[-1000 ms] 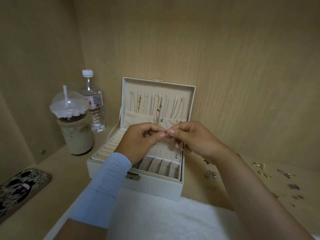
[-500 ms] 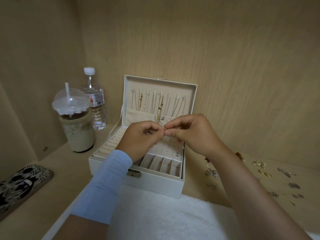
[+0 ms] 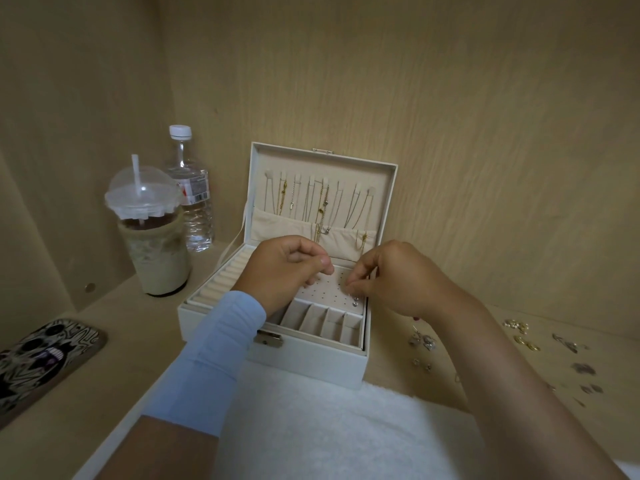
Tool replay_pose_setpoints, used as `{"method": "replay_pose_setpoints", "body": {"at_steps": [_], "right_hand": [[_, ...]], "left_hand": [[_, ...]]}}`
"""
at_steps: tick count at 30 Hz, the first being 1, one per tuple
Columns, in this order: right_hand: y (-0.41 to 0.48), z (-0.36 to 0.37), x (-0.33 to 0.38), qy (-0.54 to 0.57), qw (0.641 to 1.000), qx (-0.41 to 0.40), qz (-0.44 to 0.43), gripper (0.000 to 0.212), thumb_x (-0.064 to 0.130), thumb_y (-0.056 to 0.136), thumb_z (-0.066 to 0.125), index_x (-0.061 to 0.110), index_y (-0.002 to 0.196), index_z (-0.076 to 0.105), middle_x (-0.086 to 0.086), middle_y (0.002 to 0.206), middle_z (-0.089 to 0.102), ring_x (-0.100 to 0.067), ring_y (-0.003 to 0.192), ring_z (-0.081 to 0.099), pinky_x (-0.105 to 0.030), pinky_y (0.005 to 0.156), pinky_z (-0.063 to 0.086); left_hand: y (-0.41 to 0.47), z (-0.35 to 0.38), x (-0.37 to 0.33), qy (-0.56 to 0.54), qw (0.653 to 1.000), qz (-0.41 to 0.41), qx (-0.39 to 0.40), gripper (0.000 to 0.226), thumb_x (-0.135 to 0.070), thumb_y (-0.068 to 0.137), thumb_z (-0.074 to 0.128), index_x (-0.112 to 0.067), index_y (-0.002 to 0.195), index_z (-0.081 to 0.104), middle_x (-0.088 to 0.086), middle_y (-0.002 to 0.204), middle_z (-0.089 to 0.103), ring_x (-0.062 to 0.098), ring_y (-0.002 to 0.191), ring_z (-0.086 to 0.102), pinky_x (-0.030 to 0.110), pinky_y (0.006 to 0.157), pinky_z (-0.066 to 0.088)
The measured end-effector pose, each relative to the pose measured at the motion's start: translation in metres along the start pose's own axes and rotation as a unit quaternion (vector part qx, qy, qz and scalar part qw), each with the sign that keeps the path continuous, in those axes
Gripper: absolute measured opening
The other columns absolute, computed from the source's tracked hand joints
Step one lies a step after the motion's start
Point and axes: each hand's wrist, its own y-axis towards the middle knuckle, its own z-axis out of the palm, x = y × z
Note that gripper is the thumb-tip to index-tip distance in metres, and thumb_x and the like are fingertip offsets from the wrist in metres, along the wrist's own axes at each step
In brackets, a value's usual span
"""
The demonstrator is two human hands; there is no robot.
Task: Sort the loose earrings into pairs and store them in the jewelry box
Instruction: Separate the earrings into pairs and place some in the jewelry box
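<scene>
The white jewelry box (image 3: 311,362) stands open in the middle, with necklaces hanging inside its raised lid. My right hand (image 3: 391,275) pinches a small earring just above the right side of the perforated stud panel (image 3: 325,289). Two silver studs (image 3: 355,301) sit in that panel's front right corner. My left hand (image 3: 287,268) hovers over the panel's left part with thumb pressed to curled forefinger; anything between them is too small to see. Several loose earrings (image 3: 423,341) lie on the shelf to the right of the box, some of them gold (image 3: 526,342).
An iced drink cup (image 3: 152,244) with a straw and a water bottle (image 3: 194,202) stand to the left of the box. A phone in a patterned case (image 3: 45,355) lies at the far left. A white towel (image 3: 329,427) covers the near shelf. Wooden walls enclose the space.
My hands were joined, pinching one small piece above the box. They have separated, and the right hand has dropped toward the stud panel's right side.
</scene>
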Motion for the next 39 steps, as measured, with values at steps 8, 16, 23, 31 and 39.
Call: {"method": "replay_pose_setpoints", "body": {"at_steps": [8,16,23,31,39], "right_hand": [[-0.003,0.003,0.010,-0.076,0.997,-0.005,-0.012,0.008,0.032,0.081,0.077,0.030,0.074,0.076,0.019,0.076,0.071,0.003,0.074,0.063,-0.021,0.067,0.051],[0.000,0.002,0.004,-0.035,0.999,0.028,-0.019,0.017,0.039,0.088,0.069,0.027,0.079,0.078,0.016,0.078,0.072,0.003,0.075,0.064,-0.026,0.070,0.052],[-0.002,-0.010,0.010,0.220,0.969,-0.068,-0.094,0.022,0.021,0.080,0.083,0.025,0.101,0.076,0.006,0.087,0.074,0.000,0.050,0.049,-0.014,0.056,0.043],[-0.002,-0.006,0.013,0.246,0.953,-0.125,-0.129,0.010,0.018,0.079,0.083,0.025,0.084,0.080,0.016,0.074,0.075,0.000,0.047,0.052,-0.009,0.053,0.040],[-0.003,-0.010,0.008,0.226,0.963,-0.096,-0.112,0.008,0.016,0.085,0.079,0.021,0.090,0.082,0.011,0.078,0.076,-0.001,0.054,0.057,-0.013,0.057,0.045]], "left_hand": [[0.001,-0.002,0.002,0.040,0.998,0.033,-0.025,0.003,-0.017,0.084,0.074,-0.019,0.086,0.075,0.000,0.084,0.070,0.003,0.073,0.060,0.021,0.076,0.048],[-0.001,0.001,-0.001,0.021,1.000,0.014,-0.004,0.005,-0.012,0.088,0.069,-0.015,0.089,0.073,-0.004,0.079,0.076,0.004,0.064,0.059,0.018,0.068,0.052],[-0.003,0.004,-0.009,-0.050,0.999,-0.002,-0.004,0.007,-0.017,0.090,0.067,-0.017,0.090,0.074,-0.006,0.075,0.073,0.008,0.064,0.057,0.017,0.054,0.043],[-0.006,0.006,-0.013,-0.076,0.995,-0.047,0.033,0.014,-0.020,0.095,0.061,-0.018,0.093,0.075,-0.005,0.081,0.075,0.011,0.068,0.057,0.021,0.057,0.045],[-0.005,0.006,-0.008,-0.013,0.999,-0.005,0.039,0.014,-0.021,0.093,0.064,-0.021,0.085,0.075,-0.008,0.079,0.074,0.010,0.070,0.060,0.023,0.064,0.046]]}}
